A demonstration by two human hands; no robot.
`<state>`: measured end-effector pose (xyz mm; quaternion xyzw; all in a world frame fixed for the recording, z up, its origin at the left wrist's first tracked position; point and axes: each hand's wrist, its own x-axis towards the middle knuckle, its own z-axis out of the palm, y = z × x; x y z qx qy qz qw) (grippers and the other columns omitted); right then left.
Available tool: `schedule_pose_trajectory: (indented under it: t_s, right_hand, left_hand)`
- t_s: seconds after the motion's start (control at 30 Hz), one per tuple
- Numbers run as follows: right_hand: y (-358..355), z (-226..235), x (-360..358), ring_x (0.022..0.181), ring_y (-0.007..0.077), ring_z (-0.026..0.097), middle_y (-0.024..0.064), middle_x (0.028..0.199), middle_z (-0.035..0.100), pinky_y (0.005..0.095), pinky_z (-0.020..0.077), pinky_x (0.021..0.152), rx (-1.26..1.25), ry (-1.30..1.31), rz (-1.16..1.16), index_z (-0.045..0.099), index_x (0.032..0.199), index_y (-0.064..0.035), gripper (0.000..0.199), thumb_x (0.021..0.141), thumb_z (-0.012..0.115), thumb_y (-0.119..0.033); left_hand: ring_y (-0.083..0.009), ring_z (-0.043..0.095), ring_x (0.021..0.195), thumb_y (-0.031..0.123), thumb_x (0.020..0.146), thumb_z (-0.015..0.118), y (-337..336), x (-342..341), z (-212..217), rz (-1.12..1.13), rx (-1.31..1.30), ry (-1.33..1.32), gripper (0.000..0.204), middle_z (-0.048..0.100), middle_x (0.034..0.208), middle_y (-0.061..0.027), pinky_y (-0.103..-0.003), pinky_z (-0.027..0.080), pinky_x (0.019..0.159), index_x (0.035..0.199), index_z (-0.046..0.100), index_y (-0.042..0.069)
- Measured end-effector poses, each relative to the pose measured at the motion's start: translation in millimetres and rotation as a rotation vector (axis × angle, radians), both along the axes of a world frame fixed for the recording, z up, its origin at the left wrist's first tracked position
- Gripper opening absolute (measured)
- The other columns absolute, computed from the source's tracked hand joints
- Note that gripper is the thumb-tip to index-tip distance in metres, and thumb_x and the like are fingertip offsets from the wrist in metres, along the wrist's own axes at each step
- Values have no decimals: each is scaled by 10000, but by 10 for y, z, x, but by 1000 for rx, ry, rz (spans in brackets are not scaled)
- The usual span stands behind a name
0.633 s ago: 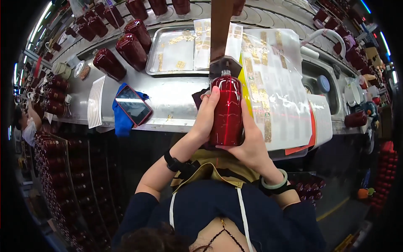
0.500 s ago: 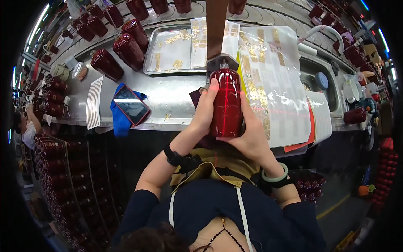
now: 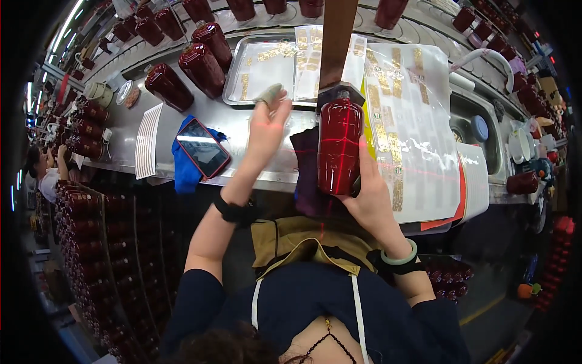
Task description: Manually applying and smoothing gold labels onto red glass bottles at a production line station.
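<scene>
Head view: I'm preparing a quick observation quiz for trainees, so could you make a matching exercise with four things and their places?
Things:
1. Phone
2. Left hand
3. Right hand
4. Striped sheet

Places:
A. Against the red bottle
B. Left of the blue cloth
C. On the blue cloth
D. Between the phone and the red bottle

Pairs: 1-C, 2-D, 3-A, 4-B

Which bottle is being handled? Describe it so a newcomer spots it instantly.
On the metal workbench, find the tall brown post at the picture's top centre. Just below it is a shiny dark-red bottle, with the person's right hand against its right side. Unlike the red bottles at upper left, it has bright red light lines crossing it.
</scene>
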<state>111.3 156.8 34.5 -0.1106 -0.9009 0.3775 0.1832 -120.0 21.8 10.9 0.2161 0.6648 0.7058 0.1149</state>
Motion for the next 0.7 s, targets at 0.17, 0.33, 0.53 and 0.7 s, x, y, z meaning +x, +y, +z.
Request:
schedule_pose_trajectory:
  t_s: [0.17,0.33,0.53,0.7]
  right_hand:
    - [-12,110,-30,1253,459,600,283,1496,500,462,564,949,-21,-17,-7,214,1633,11,1125,746,891,-130]
    - [444,328,148,1009,269,695,180,1352,661,358,535,881,-441,-311,207,290,1653,-89,1110,756,936,-193]
    - [1275,135,121,989,333,680,166,1137,710,411,531,868,246,-312,-128,695,1261,-31,318,947,701,-84]
    - [1579,-59,-236,1063,305,671,81,1122,710,422,556,889,471,-200,-57,739,1183,-104,284,909,675,-69]
  left_hand:
    - [-263,685,1179,158,990,701,-76,-578,181,57,-476,406,520,699,1290,-208,-376,538,1014,1452,536,-16]
    - [-254,627,1282,103,1005,685,6,-21,223,-129,-232,410,576,621,1416,-209,-378,517,1071,1519,460,-29]
    - [-298,529,1393,98,994,697,-67,778,291,-208,-68,-155,653,477,1542,-219,-418,480,1131,1545,384,-60]
    - [-362,394,1500,257,724,969,-137,1149,286,-423,-149,119,1264,337,1632,-273,-468,350,1226,1634,155,-70]
